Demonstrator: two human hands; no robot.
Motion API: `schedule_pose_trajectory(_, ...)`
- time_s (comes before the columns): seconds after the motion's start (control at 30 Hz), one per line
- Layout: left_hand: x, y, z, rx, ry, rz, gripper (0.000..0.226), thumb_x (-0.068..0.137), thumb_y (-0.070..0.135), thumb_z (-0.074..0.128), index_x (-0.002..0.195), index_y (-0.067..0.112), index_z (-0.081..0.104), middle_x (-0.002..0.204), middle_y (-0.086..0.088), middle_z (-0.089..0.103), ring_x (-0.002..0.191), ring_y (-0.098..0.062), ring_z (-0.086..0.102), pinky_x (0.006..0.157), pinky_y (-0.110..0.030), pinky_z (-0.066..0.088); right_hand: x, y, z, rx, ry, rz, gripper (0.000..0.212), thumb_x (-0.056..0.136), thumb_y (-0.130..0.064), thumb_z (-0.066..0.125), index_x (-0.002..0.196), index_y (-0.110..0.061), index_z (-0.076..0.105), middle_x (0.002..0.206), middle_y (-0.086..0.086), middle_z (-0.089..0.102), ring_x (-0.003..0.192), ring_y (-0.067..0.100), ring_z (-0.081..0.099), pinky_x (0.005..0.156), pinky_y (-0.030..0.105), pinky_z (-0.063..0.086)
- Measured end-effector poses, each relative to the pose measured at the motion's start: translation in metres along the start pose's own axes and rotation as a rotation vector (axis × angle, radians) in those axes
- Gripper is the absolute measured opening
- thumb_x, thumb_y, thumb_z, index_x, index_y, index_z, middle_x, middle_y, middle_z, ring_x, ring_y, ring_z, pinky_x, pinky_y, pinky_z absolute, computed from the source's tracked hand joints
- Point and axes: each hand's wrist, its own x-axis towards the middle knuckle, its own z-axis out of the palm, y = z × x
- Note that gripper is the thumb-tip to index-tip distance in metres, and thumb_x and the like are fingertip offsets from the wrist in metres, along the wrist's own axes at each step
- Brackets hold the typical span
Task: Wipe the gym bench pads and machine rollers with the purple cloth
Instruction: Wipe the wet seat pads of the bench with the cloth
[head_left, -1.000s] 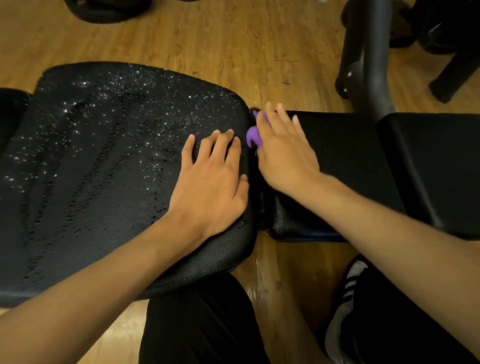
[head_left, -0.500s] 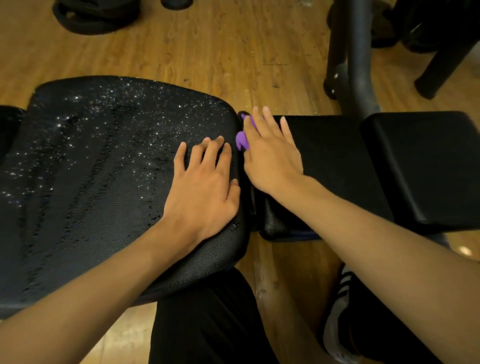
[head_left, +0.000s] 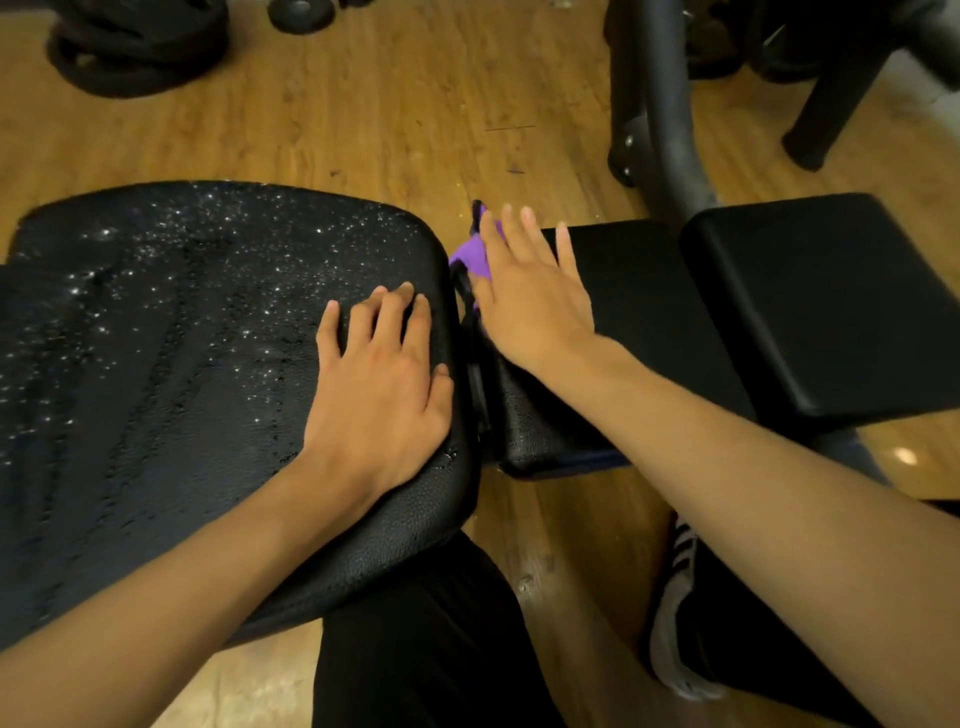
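Above wooden floor (head_left: 363, 114), wiping the gap between speckled seat pad (head_left: 182, 338) and narrower pad (head_left: 639, 291), left hand (head_left: 379, 384) flat and relaxed on the seat, right hand (head_left: 530, 306) pressing purple cloth (head_left: 470, 260) under straight fingers; next, likely a sweep along the narrower pad.

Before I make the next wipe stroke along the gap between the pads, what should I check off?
1. Purple cloth under the right hand: ok, straight fingers press it at the narrow pad's far left corner.
2. Cloth spread flat: cannot tell, only a bunched bit shows past the hand.
3. Left hand bracing: ok, flat on the large seat pad beside the gap.
4. Seat pad wiped clean: not ok, glistening specks cover it.
5. Stroke path over the narrow pad: ok, nothing lies on it.
6. Square pad on the right wiped: cannot tell.
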Motion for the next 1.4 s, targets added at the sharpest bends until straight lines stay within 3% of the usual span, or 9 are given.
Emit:
schedule_pose_trajectory(0.17,-0.001,-0.002,0.000,0.012,-0.010,0.013,0.072,0.094,0.042,0.031,0.152,0.001,0.044,0.158,-0.016,0.041,0.148,-0.036,0.034,0.123,-0.063,0.021,-0.133,-0.005,0.007,0.036,0.141,0.041,0.076,0.099,-0.032,0.030,0.159,-0.032,-0.016,0.171,0.001,0.016,0.158,0.021,0.008,0.127,0.048,-0.001)
schedule_pose_trajectory(0.3,0.000,-0.001,-0.001,0.002,-0.008,0.020,0.071,0.094,0.041,0.031,0.152,0.002,0.045,0.158,-0.016,0.042,0.148,-0.035,0.035,0.123,-0.063,0.021,-0.076,0.023,0.002,0.031,0.107,0.107,0.078,0.104,-0.029,0.032,0.157,-0.037,-0.024,0.172,0.003,0.010,0.159,0.022,0.001,0.127,0.052,-0.003)
schedule_pose_trajectory(0.43,0.000,-0.003,-0.002,0.004,-0.010,0.014,0.070,0.095,0.041,0.032,0.152,0.002,0.044,0.158,-0.015,0.041,0.149,-0.034,0.033,0.124,-0.062,0.020,-0.007,0.037,-0.005,0.089,0.098,0.037,0.072,0.103,-0.013,0.044,0.164,-0.034,0.013,0.171,0.008,0.015,0.159,0.025,0.004,0.128,0.049,-0.003)
schedule_pose_trajectory(0.5,0.000,-0.004,-0.001,0.006,-0.018,0.019,0.070,0.095,0.040,0.034,0.153,0.002,0.044,0.158,-0.015,0.041,0.149,-0.034,0.032,0.124,-0.062,0.019,-0.035,0.029,-0.002,0.098,0.098,-0.007,0.057,0.104,-0.029,0.034,0.160,-0.030,0.031,0.170,0.005,0.021,0.159,0.020,0.006,0.128,0.043,-0.002)
schedule_pose_trajectory(0.67,0.000,-0.002,-0.001,0.007,-0.023,0.021,0.070,0.095,0.040,0.034,0.153,0.001,0.043,0.159,-0.016,0.041,0.149,-0.035,0.032,0.124,-0.062,0.020,-0.124,0.012,0.005,-0.024,0.048,0.014,0.063,0.107,-0.052,0.014,0.164,-0.025,0.012,0.171,0.008,0.012,0.159,0.024,0.001,0.129,0.046,0.009)
schedule_pose_trajectory(0.9,0.002,-0.003,-0.002,0.002,-0.008,0.022,0.070,0.096,0.041,0.032,0.153,0.001,0.043,0.158,-0.016,0.041,0.149,-0.035,0.032,0.124,-0.061,0.019,0.021,0.064,-0.009,-0.009,0.037,0.164,0.057,0.110,-0.043,0.020,0.164,-0.027,0.015,0.169,0.024,0.004,0.158,0.033,-0.003,0.129,0.045,0.000)
schedule_pose_trajectory(1.1,-0.001,-0.007,-0.001,0.030,-0.026,0.039,0.071,0.097,0.041,0.030,0.153,0.001,0.042,0.157,-0.017,0.042,0.149,-0.035,0.034,0.123,-0.064,0.021,-0.140,0.035,0.007,-0.040,0.130,0.144,0.061,0.107,-0.040,0.016,0.162,-0.016,0.024,0.166,0.021,0.021,0.157,0.032,0.017,0.126,0.048,0.023)
schedule_pose_trajectory(1.27,0.002,-0.002,0.000,0.014,-0.010,0.041,0.071,0.096,0.041,0.031,0.153,0.000,0.042,0.155,-0.017,0.043,0.148,-0.035,0.035,0.122,-0.065,0.022,-0.039,0.096,-0.011,-0.060,0.098,0.187,0.060,0.110,-0.041,0.022,0.165,-0.020,0.010,0.169,0.021,0.010,0.158,0.032,0.008,0.128,0.043,0.009)
schedule_pose_trajectory(1.4,0.003,-0.001,0.001,0.017,-0.014,0.035,0.071,0.096,0.041,0.032,0.154,0.001,0.041,0.156,-0.017,0.043,0.148,-0.035,0.034,0.123,-0.064,0.021,-0.010,0.110,-0.018,0.028,0.069,0.289,0.061,0.111,-0.043,0.023,0.165,-0.022,0.005,0.170,0.020,0.007,0.158,0.033,0.005,0.128,0.046,0.015)
